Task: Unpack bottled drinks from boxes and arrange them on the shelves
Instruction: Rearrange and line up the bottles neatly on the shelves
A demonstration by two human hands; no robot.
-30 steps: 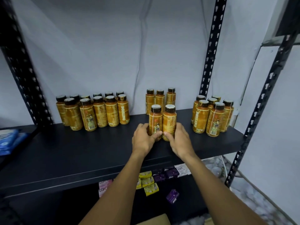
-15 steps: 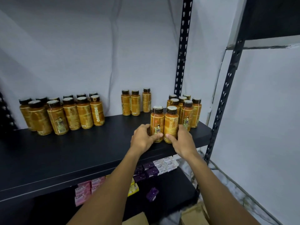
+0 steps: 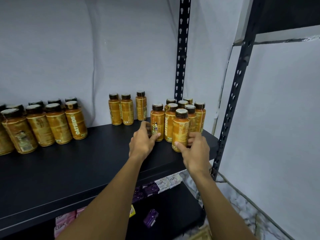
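Note:
Orange bottled drinks with black caps stand upright on a black shelf (image 3: pixel 86 170). My left hand (image 3: pixel 142 142) grips the base of one bottle (image 3: pixel 157 122) standing beside the right-hand cluster (image 3: pixel 190 111). My right hand (image 3: pixel 195 151) grips another bottle (image 3: pixel 180 130) at the front of that cluster, thumb across its lower label. Both bottles rest on the shelf. Three bottles (image 3: pixel 127 110) stand in a row at the back against the wall. A bigger group of several bottles (image 3: pixel 43 123) fills the shelf's left side.
A black perforated upright (image 3: pixel 181 49) rises behind the right cluster and another upright (image 3: pixel 233 104) stands at the shelf's right front corner. The lower shelf (image 3: pixel 173 208) holds soap packs (image 3: pixel 166 183). A cardboard box corner (image 3: pixel 202 234) shows at the bottom. White wall behind.
Both hands slid their two bottles rightward across the shelf, from its middle to the right-hand cluster. The right bottle now sits nearer the front edge than the left one.

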